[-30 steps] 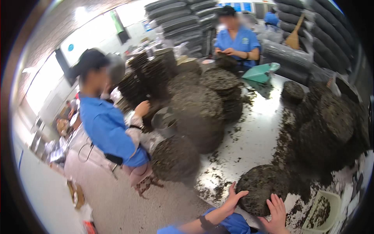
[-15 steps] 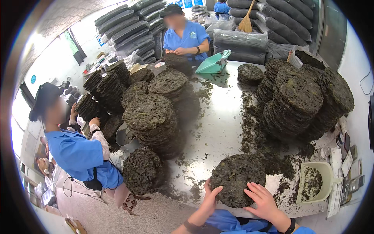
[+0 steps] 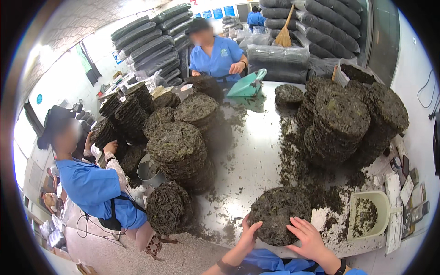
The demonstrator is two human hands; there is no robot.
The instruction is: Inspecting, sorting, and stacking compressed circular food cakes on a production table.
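Note:
A round, dark disc of dried seaweed-like material (image 3: 276, 206) sits at the table's near edge. My left hand (image 3: 251, 230) grips its left rim, thumb on top and fingers partly hidden. My right hand (image 3: 303, 234) holds the right lower part, fingers spread over its surface. A pale scoop-shaped tray with dark flakes (image 3: 382, 215) lies to the right. Loose dark flakes (image 3: 327, 199) cover the metal table (image 3: 243, 160) around the disc.
Tall disc stacks stand left (image 3: 176, 146) and right (image 3: 337, 114). A co-worker in blue (image 3: 89, 183) grips discs at left; another (image 3: 213, 59) stands across the table near a teal dustpan (image 3: 243, 87). Dark bagged bundles (image 3: 279, 59) are piled behind. A broom (image 3: 283, 36) leans there.
My view has swung round and levelled since a second ago. My hands remain on the disc. The far co-worker's hands, together earlier, are now apart, one beside the dustpan.

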